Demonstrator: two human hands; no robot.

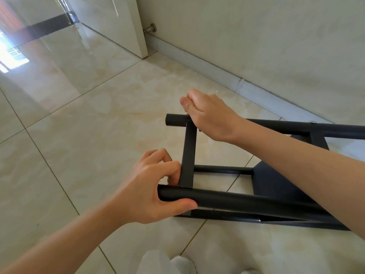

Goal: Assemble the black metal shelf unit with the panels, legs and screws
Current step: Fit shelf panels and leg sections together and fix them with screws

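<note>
Glossy cream floor tiles [83, 123] carry the work, with a pale wall and skirting board [217, 74] behind and a white door [110, 22] at the upper left. We have the black shelf unit [256, 200] lying on its side on the floor, just short of the skirting. Our left hand [152, 192] grips the end of the near leg [227, 200], thumb below the tube and fingers curled over it, fingertips touching the flat end crossbar [188, 155]. Our right hand [209, 115] wraps the far leg [175, 120] where that crossbar meets it, fingers curled round the tube. We judge the step in hand to be seating or squaring this end joint. To do it well, we hold both legs parallel, press the crossbar fully home against each tube, and keep the frame flat on the floor so it cannot twist. One screw head [312, 122] shows on the far leg; whether the near joint is screwed we cannot tell. Something white [164, 262] sits at the lower edge.
</note>
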